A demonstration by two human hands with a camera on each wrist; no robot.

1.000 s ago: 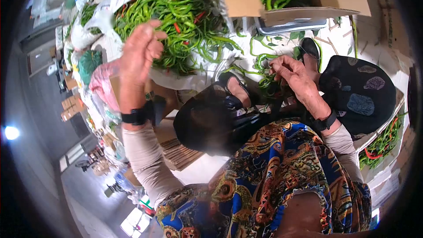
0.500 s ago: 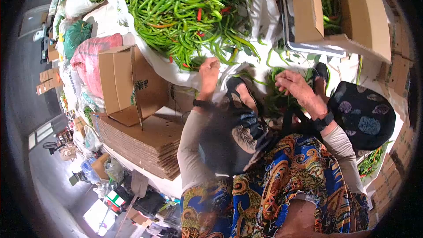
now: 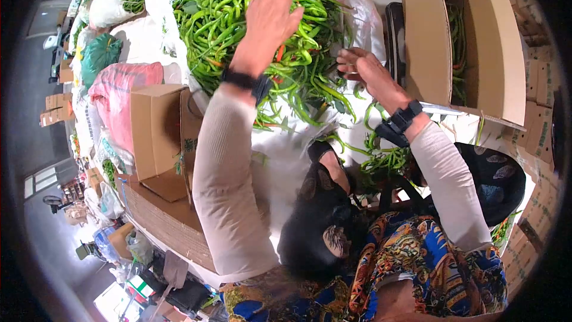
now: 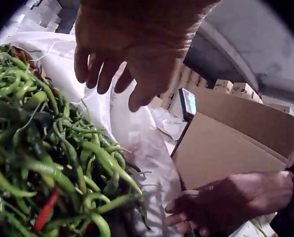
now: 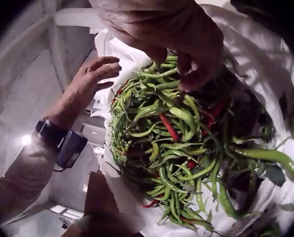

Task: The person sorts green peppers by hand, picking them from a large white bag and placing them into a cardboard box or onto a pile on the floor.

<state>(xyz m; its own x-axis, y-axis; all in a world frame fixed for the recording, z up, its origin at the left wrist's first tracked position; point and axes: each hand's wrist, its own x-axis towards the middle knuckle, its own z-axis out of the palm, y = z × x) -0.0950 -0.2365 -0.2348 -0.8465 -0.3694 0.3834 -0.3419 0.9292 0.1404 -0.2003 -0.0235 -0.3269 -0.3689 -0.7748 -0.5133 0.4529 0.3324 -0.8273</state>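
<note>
A large heap of green peppers (image 3: 220,30) with a few red ones lies on white sacking. Over its upper part my left hand (image 3: 271,18) is held with relaxed, spread fingers; the left wrist view shows this hand (image 4: 129,64) above the peppers (image 4: 63,148), holding nothing. My right hand (image 3: 369,71) is at the heap's right edge, fingers loosely bent; in the left wrist view this hand (image 4: 231,202) looks empty. The right wrist view has my right hand (image 5: 181,44) close above the peppers (image 5: 186,118), and my left hand (image 5: 90,81) off to the side.
An open carton (image 3: 426,42) with peppers inside stands at the right, by a scale (image 4: 188,102). Loose peppers (image 3: 387,158) lie near the feet. To the left are a pink sack (image 3: 125,101), an empty-looking carton (image 3: 155,134) and stacked flat cardboard (image 3: 161,214).
My left hand has moved forward from the heap's near edge to over the peppers. My right hand has moved forward and left from above the loose peppers near the feet. The head view has shifted.
</note>
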